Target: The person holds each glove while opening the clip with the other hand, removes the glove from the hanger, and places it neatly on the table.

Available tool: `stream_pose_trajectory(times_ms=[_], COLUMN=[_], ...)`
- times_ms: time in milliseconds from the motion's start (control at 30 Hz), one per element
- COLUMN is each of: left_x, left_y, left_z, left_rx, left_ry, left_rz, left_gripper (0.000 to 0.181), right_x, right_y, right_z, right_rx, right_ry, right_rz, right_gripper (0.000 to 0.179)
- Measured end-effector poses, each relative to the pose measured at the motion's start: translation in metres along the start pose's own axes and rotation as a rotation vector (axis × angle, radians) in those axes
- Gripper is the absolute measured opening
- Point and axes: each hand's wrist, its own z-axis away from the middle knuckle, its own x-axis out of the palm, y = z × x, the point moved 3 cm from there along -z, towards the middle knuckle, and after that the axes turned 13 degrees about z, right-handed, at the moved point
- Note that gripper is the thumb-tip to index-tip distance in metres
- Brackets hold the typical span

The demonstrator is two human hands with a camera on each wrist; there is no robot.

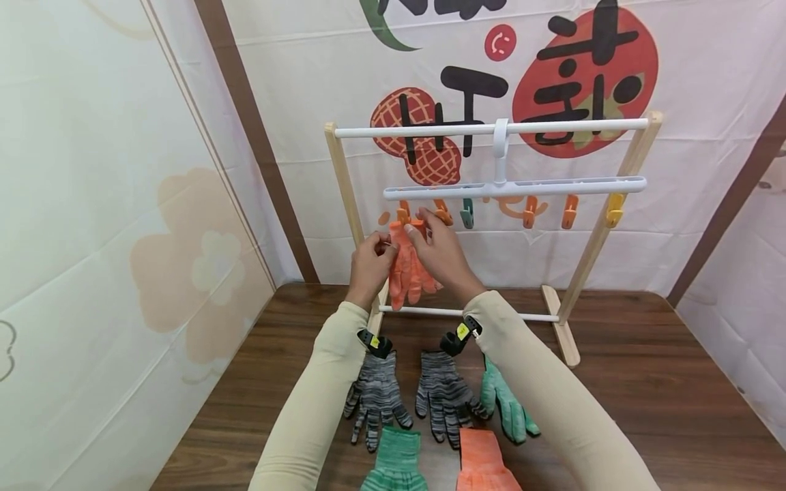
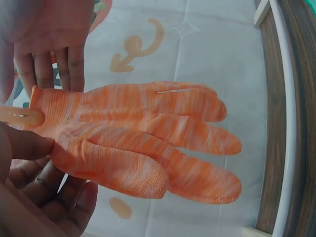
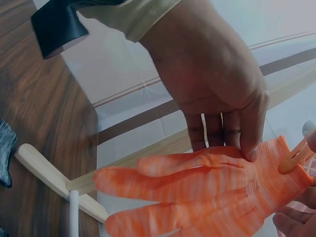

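Observation:
An orange knitted glove [image 1: 404,269] hangs fingers down below the left end of the white hanger [image 1: 454,193]. An orange clip [image 2: 24,116] bites its cuff. My left hand [image 1: 370,267] pinches the glove's edge just under the cuff, thumb in front and fingers behind, as the left wrist view shows. My right hand [image 1: 443,256] holds the cuff's other side, its thumb close to the clip [image 3: 295,155] and its fingers partly behind the fabric. In the right wrist view, only fingertips of that hand show at the right edge.
More clips hang along the hanger: orange [image 1: 570,211], teal [image 1: 468,213] and yellow [image 1: 615,210]. A wooden rack [image 1: 583,262] carries it. On the brown table [image 1: 663,395] lie two grey striped gloves [image 1: 377,389], green gloves [image 1: 503,402] and another orange glove [image 1: 482,457].

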Motion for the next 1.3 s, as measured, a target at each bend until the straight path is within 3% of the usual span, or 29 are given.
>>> stream_pose_trajectory(times_ms=[600,933,1300], left_x=[-0.001,0.002,0.001], left_y=[0.004,0.005,0.009], left_z=[-0.001,-0.002,0.0], left_rx=[0.017,0.067,0.047], left_ry=[-0.089,-0.068,-0.07], left_rz=[0.024,0.053,0.075], left_gripper=[0.012,0.02,0.016], right_x=[-0.006,-0.005,-0.006], right_y=[-0.008,-0.009,-0.014], right_z=[-0.01,-0.008,-0.012], right_rx=[-0.014,-0.007,-0.038], right_ry=[0.022,0.024,0.034], right_rz=[0.001,-0.01,-0.003], right_gripper=[0.047,0.046,0.046])
